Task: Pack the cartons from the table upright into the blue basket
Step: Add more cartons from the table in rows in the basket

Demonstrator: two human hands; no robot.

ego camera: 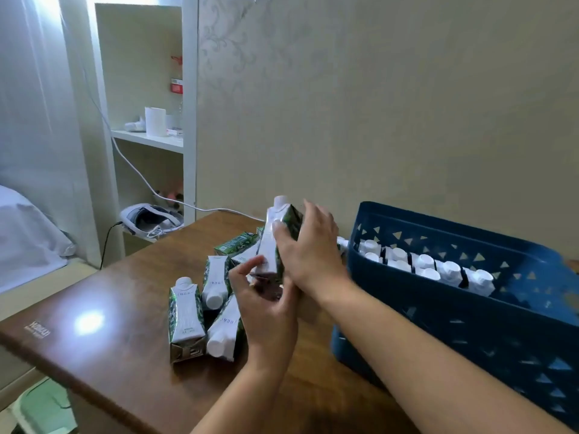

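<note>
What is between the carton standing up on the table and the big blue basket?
In the head view: two lying cartons and both hands, the left hand and right hand.

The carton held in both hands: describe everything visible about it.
The held carton is a tall slim pack, white on its front face with dark green patterned sides and a white screw cap on a sloped top. It looks like coated paperboard. It stands roughly upright, cap up, above the loose cartons lying on the wooden table, left of the blue basket. The right hand grips its upper right side, thumb across the front; the left hand pinches it near the bottom.
</note>
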